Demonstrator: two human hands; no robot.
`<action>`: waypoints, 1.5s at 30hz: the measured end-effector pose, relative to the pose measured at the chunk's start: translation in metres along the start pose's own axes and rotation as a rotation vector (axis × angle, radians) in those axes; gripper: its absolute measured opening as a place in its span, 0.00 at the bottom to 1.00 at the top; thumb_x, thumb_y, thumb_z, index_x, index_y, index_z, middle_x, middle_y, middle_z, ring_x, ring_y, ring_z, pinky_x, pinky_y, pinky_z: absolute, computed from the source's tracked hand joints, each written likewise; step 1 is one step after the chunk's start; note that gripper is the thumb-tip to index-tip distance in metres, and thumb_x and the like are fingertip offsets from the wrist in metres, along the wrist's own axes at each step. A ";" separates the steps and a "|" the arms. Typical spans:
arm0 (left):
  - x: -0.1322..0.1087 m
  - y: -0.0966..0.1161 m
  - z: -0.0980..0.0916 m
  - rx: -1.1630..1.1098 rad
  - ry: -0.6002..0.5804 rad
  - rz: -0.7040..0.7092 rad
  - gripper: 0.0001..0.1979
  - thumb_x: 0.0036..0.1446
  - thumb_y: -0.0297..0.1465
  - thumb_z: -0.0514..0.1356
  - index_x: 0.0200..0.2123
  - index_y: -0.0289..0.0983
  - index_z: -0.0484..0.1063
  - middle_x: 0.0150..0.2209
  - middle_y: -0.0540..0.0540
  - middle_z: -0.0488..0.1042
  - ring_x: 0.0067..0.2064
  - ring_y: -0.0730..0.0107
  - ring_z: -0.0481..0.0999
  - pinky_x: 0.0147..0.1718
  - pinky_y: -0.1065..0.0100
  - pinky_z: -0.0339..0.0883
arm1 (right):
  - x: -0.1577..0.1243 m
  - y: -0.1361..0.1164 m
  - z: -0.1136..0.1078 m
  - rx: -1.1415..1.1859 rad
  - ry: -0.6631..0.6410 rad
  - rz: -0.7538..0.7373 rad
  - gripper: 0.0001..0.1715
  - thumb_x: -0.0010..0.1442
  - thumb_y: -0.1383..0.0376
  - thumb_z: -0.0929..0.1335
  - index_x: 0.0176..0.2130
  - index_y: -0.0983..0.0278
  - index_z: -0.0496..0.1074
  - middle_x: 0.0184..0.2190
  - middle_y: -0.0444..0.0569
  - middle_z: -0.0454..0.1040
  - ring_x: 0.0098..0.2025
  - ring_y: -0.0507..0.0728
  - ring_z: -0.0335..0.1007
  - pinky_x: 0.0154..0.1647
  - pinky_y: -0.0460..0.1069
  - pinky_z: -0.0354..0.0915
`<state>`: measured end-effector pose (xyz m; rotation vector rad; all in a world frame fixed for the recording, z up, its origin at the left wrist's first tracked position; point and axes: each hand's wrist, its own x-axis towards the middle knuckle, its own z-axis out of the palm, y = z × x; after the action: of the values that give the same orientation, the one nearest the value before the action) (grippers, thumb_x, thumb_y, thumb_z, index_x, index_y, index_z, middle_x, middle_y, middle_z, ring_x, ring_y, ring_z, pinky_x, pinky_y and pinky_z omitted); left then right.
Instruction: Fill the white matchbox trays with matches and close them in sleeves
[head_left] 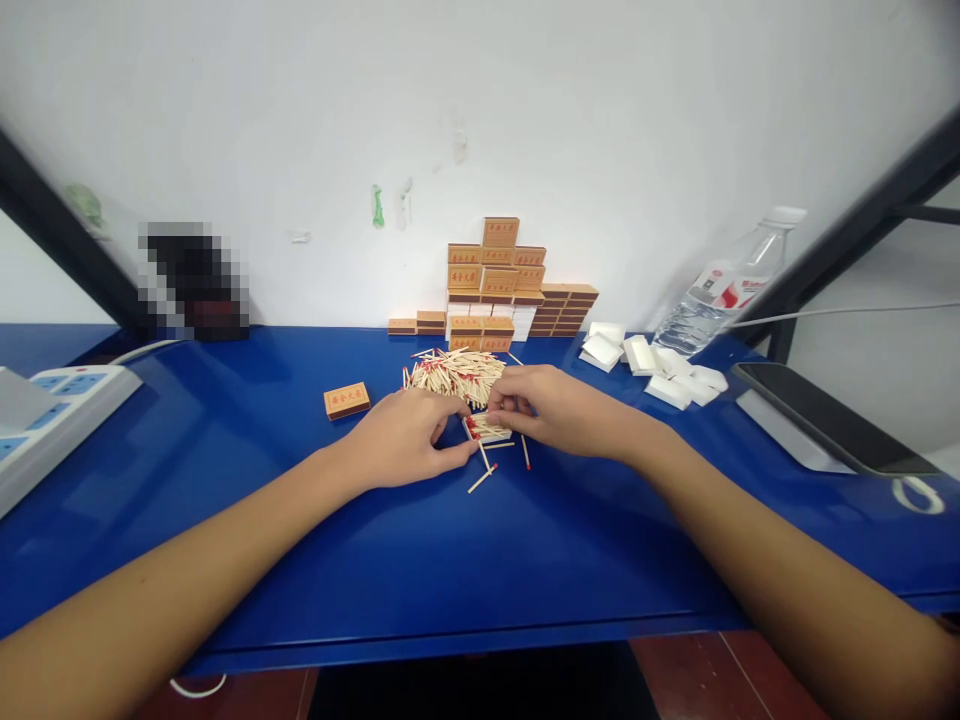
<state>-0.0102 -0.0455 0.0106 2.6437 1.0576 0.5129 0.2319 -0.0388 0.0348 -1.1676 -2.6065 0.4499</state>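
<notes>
A small white matchbox tray (495, 436) filled with red-tipped matches lies on the blue table in front of me. At its left end, my left hand (409, 437) grips it between thumb and forefinger. My right hand (544, 408) is closed over the tray's right part, fingertips bent down at the matches; what they pinch is hidden. Just behind both hands spreads a heap of loose matches (454, 375). Several stray matches, one of them a match (481, 479) with its head to the right, lie in front of the tray. Left of my left hand sits a closed orange matchbox (346, 401).
Matchboxes (499, 280) are stacked against the wall, with another pile (562, 310) beside them. White trays (667, 370) lie scattered at right, near a leaning water bottle (720, 285) and a phone (832, 415). A power strip (67, 410) stands at left.
</notes>
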 end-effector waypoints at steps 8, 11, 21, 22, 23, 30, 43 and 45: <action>0.000 0.000 -0.001 -0.008 -0.007 0.003 0.14 0.64 0.42 0.63 0.43 0.37 0.79 0.23 0.53 0.72 0.24 0.73 0.68 0.27 0.67 0.57 | 0.002 0.000 0.000 0.024 0.015 -0.025 0.08 0.70 0.65 0.67 0.37 0.62 0.75 0.31 0.45 0.74 0.33 0.53 0.64 0.36 0.50 0.56; 0.000 0.000 -0.001 -0.006 -0.006 0.005 0.15 0.64 0.42 0.63 0.43 0.37 0.79 0.24 0.53 0.72 0.24 0.72 0.68 0.28 0.67 0.57 | 0.002 -0.001 0.000 0.038 0.005 -0.023 0.09 0.70 0.65 0.67 0.38 0.63 0.75 0.33 0.46 0.75 0.33 0.53 0.65 0.36 0.50 0.56; 0.000 0.000 -0.001 -0.006 -0.009 -0.012 0.15 0.63 0.42 0.64 0.45 0.37 0.79 0.23 0.54 0.72 0.24 0.73 0.68 0.27 0.67 0.57 | 0.000 -0.001 0.000 -0.035 0.004 0.004 0.06 0.67 0.65 0.70 0.36 0.63 0.75 0.32 0.46 0.75 0.33 0.53 0.65 0.35 0.50 0.56; -0.001 0.000 -0.001 -0.006 -0.008 -0.010 0.15 0.63 0.42 0.64 0.45 0.37 0.79 0.23 0.54 0.72 0.25 0.73 0.68 0.27 0.67 0.57 | 0.000 0.000 0.001 -0.035 0.000 0.003 0.07 0.68 0.65 0.70 0.36 0.63 0.75 0.32 0.46 0.75 0.33 0.53 0.65 0.34 0.50 0.55; -0.001 0.000 -0.001 -0.007 -0.007 -0.009 0.15 0.63 0.42 0.64 0.45 0.37 0.80 0.23 0.54 0.72 0.25 0.73 0.68 0.27 0.67 0.57 | 0.001 0.000 0.002 -0.032 0.001 0.000 0.07 0.68 0.65 0.69 0.36 0.63 0.74 0.32 0.46 0.75 0.33 0.53 0.65 0.34 0.50 0.55; 0.001 0.002 -0.001 -0.016 -0.001 -0.012 0.12 0.62 0.40 0.64 0.43 0.38 0.80 0.23 0.54 0.71 0.24 0.74 0.68 0.26 0.68 0.55 | 0.000 0.000 -0.004 0.015 0.062 -0.034 0.07 0.68 0.65 0.69 0.36 0.63 0.76 0.32 0.46 0.75 0.33 0.53 0.66 0.35 0.49 0.56; 0.000 0.002 -0.001 0.004 0.002 0.014 0.12 0.63 0.40 0.63 0.40 0.37 0.80 0.22 0.54 0.70 0.24 0.74 0.67 0.27 0.67 0.56 | -0.003 -0.008 -0.008 0.063 -0.008 0.030 0.14 0.65 0.57 0.72 0.33 0.63 0.75 0.29 0.45 0.75 0.30 0.52 0.65 0.32 0.49 0.57; 0.000 0.003 -0.002 0.005 -0.003 0.011 0.12 0.64 0.40 0.63 0.38 0.37 0.80 0.22 0.54 0.70 0.24 0.74 0.66 0.27 0.67 0.56 | -0.005 -0.011 -0.009 0.109 -0.078 0.045 0.14 0.65 0.55 0.72 0.34 0.63 0.75 0.29 0.46 0.75 0.30 0.52 0.66 0.31 0.49 0.58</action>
<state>-0.0088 -0.0474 0.0137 2.6555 1.0451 0.5087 0.2311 -0.0477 0.0471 -1.1970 -2.5889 0.6505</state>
